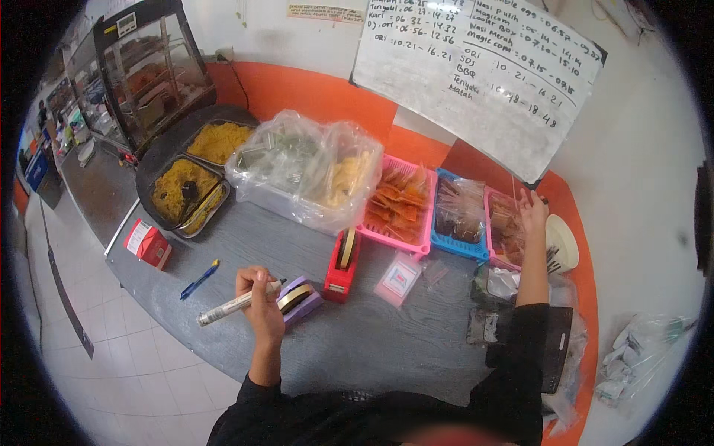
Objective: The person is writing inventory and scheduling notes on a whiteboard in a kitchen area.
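My left hand (260,304) is closed around a white marker (231,308), whose dark tip points up to the right. Just beside that hand, a purple tape dispenser (298,301) rests on the grey table. My right hand (534,212) is raised and reaches forward, close below the lower corner of the whiteboard (502,134). At its fingers is a small dark object (545,201), too small to name. Handwriting and times cover much of the board. Under my right forearm lies a pink basket (492,223) of small packets, partly hidden.
A red tape dispenser (341,273), blue pen (199,280) and red box (148,244) lie on the table. Behind are trays of yellow food (187,187), a plastic-covered tub (290,209), a pink basket (427,223) of orange packets, a blue basket (457,245) and a glass display case (145,83).
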Available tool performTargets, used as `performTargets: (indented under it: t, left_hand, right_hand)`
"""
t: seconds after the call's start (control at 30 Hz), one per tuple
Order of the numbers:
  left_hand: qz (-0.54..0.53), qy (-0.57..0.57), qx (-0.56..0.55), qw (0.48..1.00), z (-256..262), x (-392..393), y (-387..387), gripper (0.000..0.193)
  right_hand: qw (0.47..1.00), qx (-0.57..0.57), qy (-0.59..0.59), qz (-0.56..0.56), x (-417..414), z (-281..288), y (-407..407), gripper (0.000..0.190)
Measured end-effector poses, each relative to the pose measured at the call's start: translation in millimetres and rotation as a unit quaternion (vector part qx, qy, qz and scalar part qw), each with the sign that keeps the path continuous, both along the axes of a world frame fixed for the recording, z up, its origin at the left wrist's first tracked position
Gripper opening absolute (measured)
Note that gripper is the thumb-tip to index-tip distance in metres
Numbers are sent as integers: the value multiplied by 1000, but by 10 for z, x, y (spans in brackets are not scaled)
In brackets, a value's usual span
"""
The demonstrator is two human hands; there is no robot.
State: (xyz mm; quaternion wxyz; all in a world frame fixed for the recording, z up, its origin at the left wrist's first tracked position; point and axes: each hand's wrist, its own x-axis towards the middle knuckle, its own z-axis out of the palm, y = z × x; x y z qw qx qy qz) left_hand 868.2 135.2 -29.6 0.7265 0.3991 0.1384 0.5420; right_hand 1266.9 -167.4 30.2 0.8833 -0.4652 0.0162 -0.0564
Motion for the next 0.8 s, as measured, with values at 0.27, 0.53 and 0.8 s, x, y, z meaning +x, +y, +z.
performTargets:
  t: [0.27,0.53,0.8]
  left_hand:
    - [16,-4,11,1000,-19,-49,41,14]
    - [16,3,10,1000,-39,-44,61,13]
    - [3,10,8,1000,-10,-2,53,13]
  right_hand:
    - [1000,-2,-3,2,62,-52,86,19]
    - [1000,3,12,1,121,-101,90,20]
    - [1000,-7,3,6,98,-91,71,21]
